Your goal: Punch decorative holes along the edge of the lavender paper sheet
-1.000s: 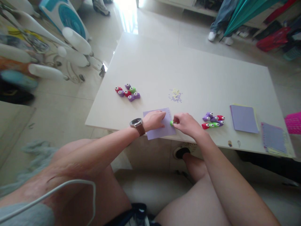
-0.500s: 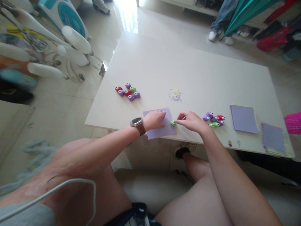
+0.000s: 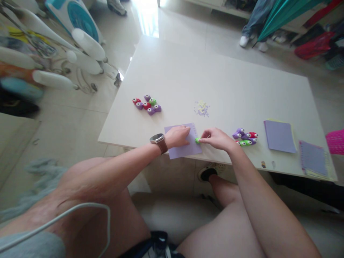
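Note:
A purple sheet of paper (image 3: pixel 178 152) lies at the table's near edge, overhanging it slightly, with small punched holes along its right side. My left hand (image 3: pixel 177 136), a watch on its wrist, rests on the sheet and presses it down, thumb and fingers apart. At the sheet's right edge sits a small green paper punch (image 3: pixel 197 140). My right hand (image 3: pixel 215 138) grips this punch, fingertips pressing on its top and partly covering its eye-like button. Beyond the sheet is a pile of tiny yellow and purple paper bits (image 3: pixel 202 108).
Several similar punches (image 3: pixel 146 104) stand at the left, and another group (image 3: pixel 245 136) is to the right. Farther right are a stack of purple paper (image 3: pixel 281 136) and a punched stack (image 3: pixel 314 157). Two small items (image 3: pixel 263 164) lie near the front edge of the white table (image 3: pixel 228 86).
My right fingertips have moved onto the top of the green punch, covering the button that showed before. My left hand stays on the paper. The view has shifted slightly.

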### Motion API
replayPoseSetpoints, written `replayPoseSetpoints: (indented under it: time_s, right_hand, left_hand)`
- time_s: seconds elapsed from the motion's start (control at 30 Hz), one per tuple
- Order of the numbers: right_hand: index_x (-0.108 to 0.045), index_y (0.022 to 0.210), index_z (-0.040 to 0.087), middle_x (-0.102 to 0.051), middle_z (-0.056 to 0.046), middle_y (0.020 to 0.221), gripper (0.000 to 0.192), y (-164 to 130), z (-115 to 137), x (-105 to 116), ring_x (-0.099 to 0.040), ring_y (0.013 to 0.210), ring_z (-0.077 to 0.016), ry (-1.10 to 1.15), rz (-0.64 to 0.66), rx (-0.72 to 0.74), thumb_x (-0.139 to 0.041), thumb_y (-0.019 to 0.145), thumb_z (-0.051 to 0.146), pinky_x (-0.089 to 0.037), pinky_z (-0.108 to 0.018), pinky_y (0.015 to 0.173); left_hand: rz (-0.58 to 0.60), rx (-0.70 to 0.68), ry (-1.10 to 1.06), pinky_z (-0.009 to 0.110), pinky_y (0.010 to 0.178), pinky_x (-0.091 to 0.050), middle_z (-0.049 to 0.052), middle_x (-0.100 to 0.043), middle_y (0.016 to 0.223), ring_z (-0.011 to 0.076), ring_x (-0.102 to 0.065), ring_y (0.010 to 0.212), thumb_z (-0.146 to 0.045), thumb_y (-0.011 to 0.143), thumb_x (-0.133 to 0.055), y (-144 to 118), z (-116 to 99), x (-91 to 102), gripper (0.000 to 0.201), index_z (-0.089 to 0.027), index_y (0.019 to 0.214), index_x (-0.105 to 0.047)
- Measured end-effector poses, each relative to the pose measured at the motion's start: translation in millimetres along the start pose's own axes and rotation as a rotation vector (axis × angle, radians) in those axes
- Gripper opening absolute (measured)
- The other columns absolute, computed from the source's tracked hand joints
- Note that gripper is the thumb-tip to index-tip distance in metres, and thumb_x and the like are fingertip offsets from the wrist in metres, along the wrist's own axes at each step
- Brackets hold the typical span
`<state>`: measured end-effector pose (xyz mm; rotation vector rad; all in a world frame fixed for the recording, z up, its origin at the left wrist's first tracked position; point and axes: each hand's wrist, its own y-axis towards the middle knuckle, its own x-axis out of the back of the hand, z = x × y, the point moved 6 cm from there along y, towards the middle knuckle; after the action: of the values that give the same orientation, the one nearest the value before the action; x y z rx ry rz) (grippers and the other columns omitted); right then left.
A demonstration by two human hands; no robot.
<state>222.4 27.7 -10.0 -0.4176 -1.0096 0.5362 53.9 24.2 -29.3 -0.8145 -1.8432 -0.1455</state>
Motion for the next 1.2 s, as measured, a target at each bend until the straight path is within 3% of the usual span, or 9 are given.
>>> replayPoseSetpoints:
  time_s: [0.23,0.5,0.87,1.2]
  right_hand:
    - [-0.072,0.083,0.016,-0.077,-0.005,0.088,0.021,4,0,-1,-0.068,0.082,-0.0179,-0.025,-0.004,-0.055,-0.081,0.081,0.035,-0.046,-0.025,0.069]
    - [-0.072,0.084,0.016,-0.075,-0.004,0.081,0.015,6,12,1,-0.064,0.073,-0.0147,-0.168,-0.037,-0.107,-0.082,0.079,0.026,-0.040,-0.024,0.061]
    - [-0.077,0.083,0.015,-0.075,-0.008,0.079,0.013,12,19,-2,-0.062,0.067,-0.0155,-0.274,-0.014,-0.155,-0.082,0.079,0.026,-0.037,-0.026,0.058]
    - [-0.080,0.089,0.017,-0.078,-0.011,0.087,0.017,12,23,-2,-0.069,0.079,-0.0186,-0.307,-0.055,-0.142,-0.083,0.079,0.030,-0.042,-0.025,0.065]
  left_hand:
    - [0.019,0.109,-0.052,0.035,0.080,-0.049,0.014,-0.074,0.110,0.0283,-0.071,0.100,-0.063,0.100,-0.042,1,-5,5.9,0.054,-0.015,0.104,-0.066]
    - [-0.020,0.156,0.014,0.036,0.081,-0.050,0.018,-0.073,0.113,0.0308,-0.072,0.101,-0.080,0.095,-0.032,5,-9,0.3,0.077,-0.013,0.112,-0.065]
    - [-0.027,0.169,0.037,0.036,0.083,-0.051,0.018,-0.074,0.112,0.0311,-0.072,0.102,-0.084,0.093,-0.030,7,-7,-2.4,0.081,-0.014,0.114,-0.066]
    - [0.019,0.190,0.063,0.035,0.089,-0.050,0.018,-0.073,0.119,0.0312,-0.071,0.110,-0.079,0.095,-0.037,6,-9,-0.7,0.074,-0.014,0.119,-0.064]
